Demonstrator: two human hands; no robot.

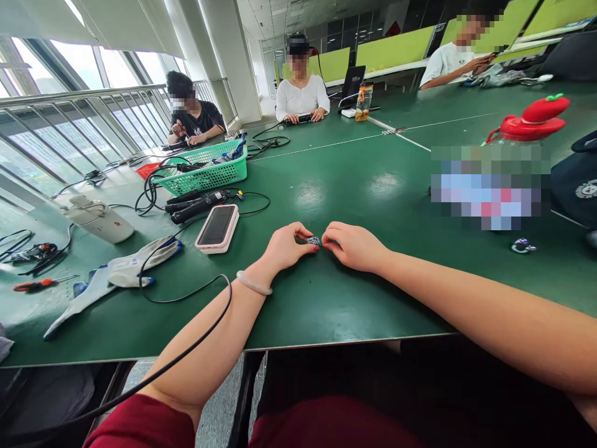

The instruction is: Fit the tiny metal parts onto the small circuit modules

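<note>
- Piece (313, 240), head view: small, flat-looking, dark with pale markings, at the hub of the clock face used below, twelve pointing away from the wearer. It sits at the left hand's fingertips, just above or against the green table (326, 311); contact with the surface cannot be told.
- Left hand (290, 246), at nine o'clock: thumb and forefinger nearly closed, the piece pinched between them.
- Right hand (355, 246), at three o'clock: fingers curled inward, tips gathered just beside the piece. Whether they touch it or grip anything tiny cannot be told.
- Handling, as judged: the piece should be very light and probably stiff; its material is too small to make out. If smooth, it could slip from a pinch; if thin, it could crack or bend. Opposite edges offer the best hold, with light fingertip pressure and the face left uncovered.
- Surroundings: at nine o'clock, a device in a pink-and-white case (217, 229) and, farther out, a white glove (135, 264); at ten, a green basket (205, 180) of cables; at two, a red lid (532, 124); at twelve, across the table, a person in white (302, 96).
</note>
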